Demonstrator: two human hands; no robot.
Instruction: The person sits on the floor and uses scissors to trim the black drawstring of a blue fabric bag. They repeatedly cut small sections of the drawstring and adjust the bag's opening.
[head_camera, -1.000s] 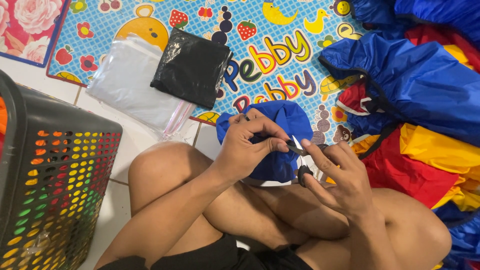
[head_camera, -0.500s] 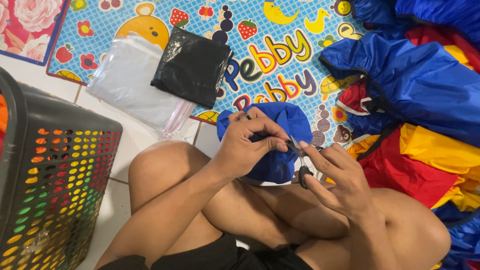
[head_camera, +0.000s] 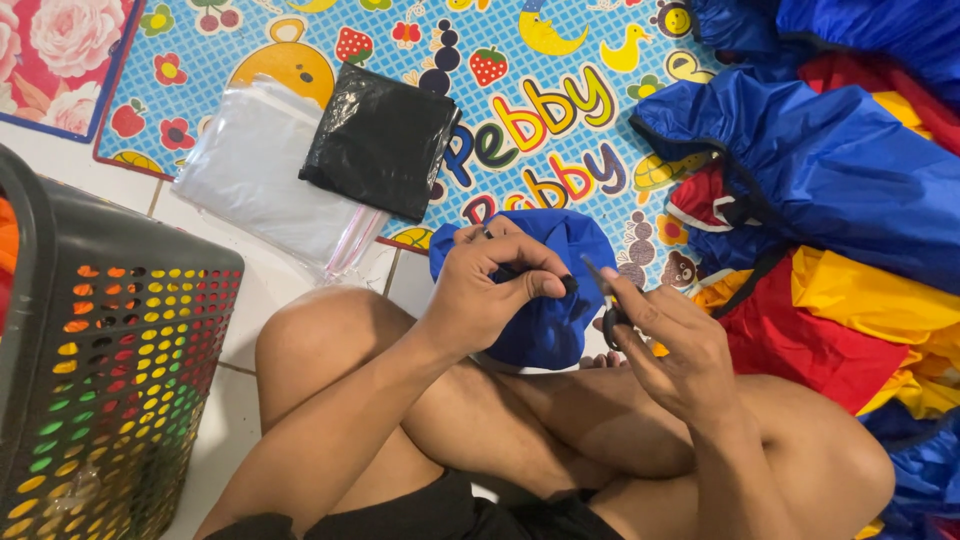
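Ur left hand (head_camera: 490, 290) pinches black cord on blue pouch (head_camera: 545, 300), frame centre over ur knees; right hand (head_camera: 665, 345) closed on small scissors (head_camera: 603, 300) (mostly hidden) just beside it. Black folded bag (head_camera: 380, 150) upper left, mesh basket (head_camera: 100, 380) at left edge

Bright, even indoor light; soft shadows under legs; sharp focus; mild glare on blue fabric (head_camera: 850, 170).

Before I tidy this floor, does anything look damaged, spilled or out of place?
Nothing looks damaged or spilled. The left hand pinches a blue fabric bundle; the right hand holds small scissors beside it. The blue, red and yellow garments lie loosely heaped rather than folded.
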